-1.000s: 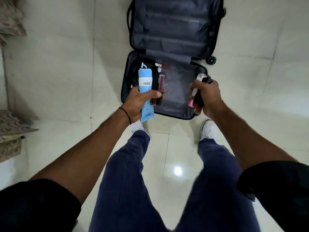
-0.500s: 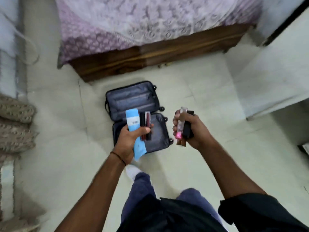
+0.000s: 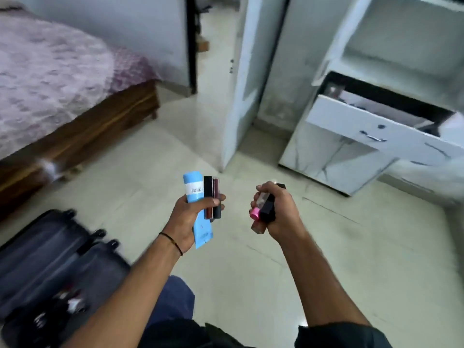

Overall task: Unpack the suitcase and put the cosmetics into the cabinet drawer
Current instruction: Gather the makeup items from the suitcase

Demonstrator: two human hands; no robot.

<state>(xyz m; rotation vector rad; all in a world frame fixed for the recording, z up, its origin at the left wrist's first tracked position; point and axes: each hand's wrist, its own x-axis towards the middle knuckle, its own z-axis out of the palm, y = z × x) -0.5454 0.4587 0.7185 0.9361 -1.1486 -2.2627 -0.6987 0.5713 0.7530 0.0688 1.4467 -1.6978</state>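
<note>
My left hand (image 3: 190,217) grips a light blue tube (image 3: 193,188) together with two slim dark lip-colour sticks (image 3: 213,197). My right hand (image 3: 281,214) grips a bundle of small cosmetics (image 3: 262,209): a clear tube with a pink cap, a black case and a brown stick. Both hands are held up over the floor at mid-frame. The open dark suitcase (image 3: 45,262) lies on the floor at lower left, with small items still inside. The white cabinet drawer (image 3: 371,131) stands pulled open at upper right, with some contents showing.
A bed with a pink cover on a wooden frame (image 3: 82,131) fills the upper left. A white cabinet door (image 3: 241,84) stands open between bed and drawer, with a doorway behind. Pale tiled floor (image 3: 351,247) stretches from my hands to the cabinet.
The view has swung from the suitcase up and right to the cabinet. The suitcase now lies at lower left, behind my hands. Both hands keep hold of the same cosmetics.
</note>
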